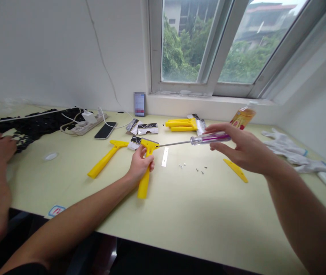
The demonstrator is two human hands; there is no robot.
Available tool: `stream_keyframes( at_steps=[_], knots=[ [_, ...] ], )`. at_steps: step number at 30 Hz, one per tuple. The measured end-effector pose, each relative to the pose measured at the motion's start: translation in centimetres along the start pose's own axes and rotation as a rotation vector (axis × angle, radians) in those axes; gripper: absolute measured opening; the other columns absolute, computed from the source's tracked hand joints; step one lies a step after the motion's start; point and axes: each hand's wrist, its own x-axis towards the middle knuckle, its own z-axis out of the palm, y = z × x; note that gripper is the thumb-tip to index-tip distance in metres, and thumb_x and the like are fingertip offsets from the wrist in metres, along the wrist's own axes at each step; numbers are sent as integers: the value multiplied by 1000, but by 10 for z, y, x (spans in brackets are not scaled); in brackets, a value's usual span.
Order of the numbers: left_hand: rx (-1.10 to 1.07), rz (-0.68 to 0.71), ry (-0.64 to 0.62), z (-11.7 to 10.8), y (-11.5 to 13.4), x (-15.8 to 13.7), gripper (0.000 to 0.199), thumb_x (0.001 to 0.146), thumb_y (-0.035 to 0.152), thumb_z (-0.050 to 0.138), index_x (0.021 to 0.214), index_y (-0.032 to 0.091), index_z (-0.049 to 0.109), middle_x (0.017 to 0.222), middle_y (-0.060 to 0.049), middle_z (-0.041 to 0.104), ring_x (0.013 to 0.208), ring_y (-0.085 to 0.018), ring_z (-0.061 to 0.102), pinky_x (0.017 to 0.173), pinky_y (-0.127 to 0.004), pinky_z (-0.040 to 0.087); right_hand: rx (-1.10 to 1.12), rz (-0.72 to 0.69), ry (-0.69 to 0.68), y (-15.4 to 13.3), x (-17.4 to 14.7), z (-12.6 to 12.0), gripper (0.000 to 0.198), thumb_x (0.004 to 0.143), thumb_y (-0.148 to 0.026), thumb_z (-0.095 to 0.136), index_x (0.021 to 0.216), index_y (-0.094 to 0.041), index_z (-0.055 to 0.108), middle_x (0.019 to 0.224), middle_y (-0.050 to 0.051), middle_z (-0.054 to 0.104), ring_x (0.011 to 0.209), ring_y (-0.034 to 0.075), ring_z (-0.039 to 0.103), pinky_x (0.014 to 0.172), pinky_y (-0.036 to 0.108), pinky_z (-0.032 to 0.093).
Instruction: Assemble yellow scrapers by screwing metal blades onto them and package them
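A yellow plastic T-shaped scraper (144, 184) is running near-to-far, left of centre, handle toward me; my left hand (141, 163) is gripping its neck, while rightward my right hand (237, 147) is loosely holding a clear-and-purple-handled steel screwdriver (193, 141) crosswise, tip at its head.

Ctr of frame: 2 yellow scrapers (149, 148) (bit L), 1 screwdriver (199, 139), 1 metal strip (165, 157), 3 nuts (181, 167), 3 screws (202, 172). Mid-R: 1 yellow bar (236, 170), 1 bottle (241, 116). Upper ctr: yellow pile (178, 123), min. 3 pcs, exact no. unclear. L of ctr: 3 packets (147, 128), 1 flat phone (105, 130), 1 upright phone (139, 104).
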Motion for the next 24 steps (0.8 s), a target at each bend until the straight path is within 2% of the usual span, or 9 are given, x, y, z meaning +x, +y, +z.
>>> stream_keyframes(
  at_steps=[3, 7, 10, 14, 17, 19, 21, 24],
  knots=[
    [-18, -4, -16, 1, 2, 0, 36, 67, 17, 63, 100, 20, 47, 99, 0, 54, 38, -2, 48, 34, -19, 35, 104, -14, 22, 8, 0, -9, 34, 85, -38, 65, 116, -26, 63, 104, 4, 72, 90, 22, 69, 85, 39, 56],
    [-31, 0, -20, 3, 4, -1, 36, 68, 16, 62, 101, 20, 47, 101, 0, 54, 38, -2, 49, 35, -19, 35, 331, 50, 138, 33, -1, -15, 32, 83, -35, 68, 113, -23, 67, 104, 6, 72, 88, 20, 70, 83, 36, 58],
    [-45, -7, -21, 4, 5, -3, 36, 69, 17, 62, 101, 20, 47, 99, 1, 55, 38, -2, 49, 35, -19, 35, 305, 121, 168, 64, 2, -4, 33, 81, -36, 70, 110, -22, 70, 101, 8, 73, 85, 21, 70, 75, 33, 58],
    [-54, -22, -43, 4, 6, -6, 37, 70, 18, 63, 104, 21, 47, 93, 3, 55, 39, -2, 49, 36, -18, 35, 177, 228, 81, 107, 3, 28, 41, 79, -40, 68, 113, -17, 70, 98, 11, 74, 82, 22, 70, 76, 36, 57],
    [-58, -24, -58, 5, 7, -7, 39, 69, 19, 64, 104, 21, 47, 89, 5, 54, 39, -2, 49, 36, -18, 36, 198, 308, -59, 130, -2, 51, 62, 80, -37, 64, 138, -18, 50, 111, 12, 71, 89, 21, 70, 78, 37, 57],
    [-59, -28, -56, 5, 7, -7, 39, 68, 21, 65, 104, 21, 47, 88, 4, 55, 39, -3, 49, 36, -19, 36, 154, 321, -195, 139, -6, 61, 68, 80, -32, 61, 144, -20, 41, 110, 10, 71, 86, 20, 70, 76, 37, 57],
    [-59, -31, -56, 6, 7, -7, 39, 68, 21, 65, 103, 21, 48, 90, 3, 57, 38, -2, 49, 36, -19, 36, 21, 280, -258, 137, -7, 67, 57, 78, -30, 59, 134, -21, 52, 106, 9, 72, 89, 22, 69, 81, 40, 55],
    [-63, -25, -66, 6, 7, -9, 39, 68, 22, 64, 103, 20, 49, 94, 1, 58, 38, -2, 49, 36, -19, 36, -114, 141, -222, 114, -2, 77, 35, 80, -32, 57, 112, -21, 67, 112, 10, 69, 105, 27, 63, 94, 47, 48]
  ],
)
